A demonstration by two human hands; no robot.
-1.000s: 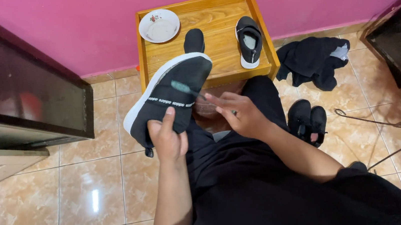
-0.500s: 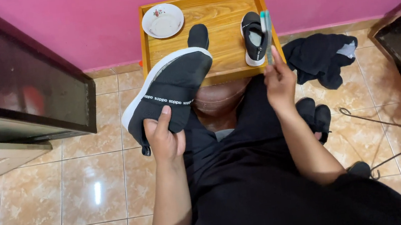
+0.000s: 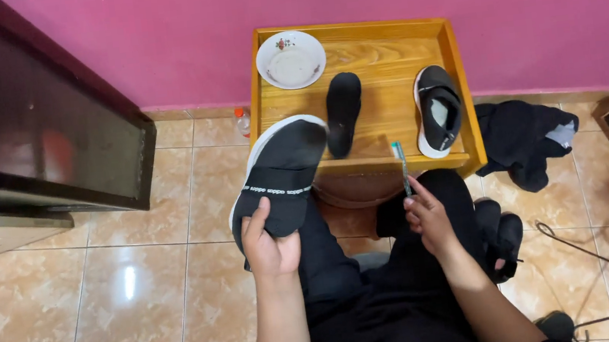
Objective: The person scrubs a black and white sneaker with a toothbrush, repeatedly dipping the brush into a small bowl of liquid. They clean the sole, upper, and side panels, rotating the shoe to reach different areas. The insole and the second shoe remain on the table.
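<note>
The left hand [image 3: 271, 247] fingers are gripping a black white-soled slip-on shoe [image 3: 281, 170] ahead of the knees; the right hand [image 3: 426, 218] fingers are pinching a slim toothbrush [image 3: 402, 167] upright, poised for scrubbing, bristles needing contact.

Left hand [image 3: 271, 245] closed in a grip; right hand [image 3: 428, 219] likewise, raised

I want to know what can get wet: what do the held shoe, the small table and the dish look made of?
Black shoe: seemingly matte knit fabric, with a white, rubbery-looking sole edge. Wooden table: visible grain, orange glossy varnish. White dish: probably glazed ceramic, smooth with a flower print.
</note>
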